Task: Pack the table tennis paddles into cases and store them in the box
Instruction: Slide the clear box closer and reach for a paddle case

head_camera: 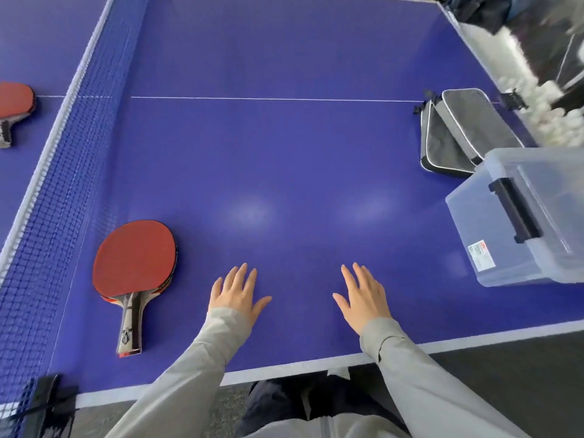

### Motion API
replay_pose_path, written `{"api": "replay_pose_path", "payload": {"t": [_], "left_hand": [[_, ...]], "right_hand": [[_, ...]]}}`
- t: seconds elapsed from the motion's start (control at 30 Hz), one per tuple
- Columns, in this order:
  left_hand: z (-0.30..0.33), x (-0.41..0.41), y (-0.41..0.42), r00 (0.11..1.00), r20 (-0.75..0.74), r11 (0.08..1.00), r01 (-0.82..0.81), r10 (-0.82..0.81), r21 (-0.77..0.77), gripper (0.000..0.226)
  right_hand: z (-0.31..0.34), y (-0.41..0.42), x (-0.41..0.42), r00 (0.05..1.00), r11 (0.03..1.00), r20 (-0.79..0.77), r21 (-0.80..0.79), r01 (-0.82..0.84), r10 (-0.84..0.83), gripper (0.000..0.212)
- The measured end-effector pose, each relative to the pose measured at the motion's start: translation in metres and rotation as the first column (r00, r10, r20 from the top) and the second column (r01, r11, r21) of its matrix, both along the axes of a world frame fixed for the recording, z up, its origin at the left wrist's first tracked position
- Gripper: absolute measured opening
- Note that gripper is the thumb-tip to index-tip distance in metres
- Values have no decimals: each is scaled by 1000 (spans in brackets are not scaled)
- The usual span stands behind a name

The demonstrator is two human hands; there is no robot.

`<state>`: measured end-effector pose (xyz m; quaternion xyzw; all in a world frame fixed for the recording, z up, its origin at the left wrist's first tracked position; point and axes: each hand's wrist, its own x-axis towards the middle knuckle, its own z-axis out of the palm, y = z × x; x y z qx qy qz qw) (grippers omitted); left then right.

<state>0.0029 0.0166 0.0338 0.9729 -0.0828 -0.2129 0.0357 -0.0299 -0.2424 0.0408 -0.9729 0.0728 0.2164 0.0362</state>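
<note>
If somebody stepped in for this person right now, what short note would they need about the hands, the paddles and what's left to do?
Left hand and right hand: both open, flat on the blue table tennis table, holding nothing.
Red-faced paddles with wooden handles: what looks like a small stack lies near the net, to the left of the left hand. Another red paddle lies across the net.
Grey and black zip cases: at the far right, beside the clear plastic storage box, whose lid is on.
Done: nothing packed yet.
Left: case the paddles, open the box, store them.
</note>
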Motion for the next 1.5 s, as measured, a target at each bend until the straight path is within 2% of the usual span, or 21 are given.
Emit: {"api": "replay_pose_path", "payload": {"t": [0.17, 0.37, 0.57, 0.73, 1.07, 1.27, 1.5], "left_hand": [[6, 16, -61, 991, -14, 990, 134, -133, 34, 73], [27, 27, -139, 973, -37, 974, 227, -227, -3, 71], [58, 22, -237, 985, 40, 981, 173, -170, -92, 74], [80, 7, -331, 986, 113, 974, 141, -122, -179, 74], [136, 17, -441, 974, 203, 971, 137, -96, -197, 72], [141, 67, -487, 966, 254, 969, 111, -52, -223, 73], [123, 126, -535, 973, 218, 946, 1, 74, -325, 75]], "right_hand": [[13, -32, -3, 998, 998, 32, 27, 51, -52, 64], [42, -100, -13, 978, 991, 160, 31, 130, -133, 63], [85, -189, -24, 940, 992, 317, 36, 122, -127, 61], [116, -277, -39, 900, 995, 430, -32, 99, -76, 56], [134, -399, -48, 895, 989, 434, -51, 141, -105, 56], [135, -443, -6, 893, 990, 441, -58, 126, -88, 56], [137, -483, 62, 891, 992, 446, -35, 118, -90, 57]]}}
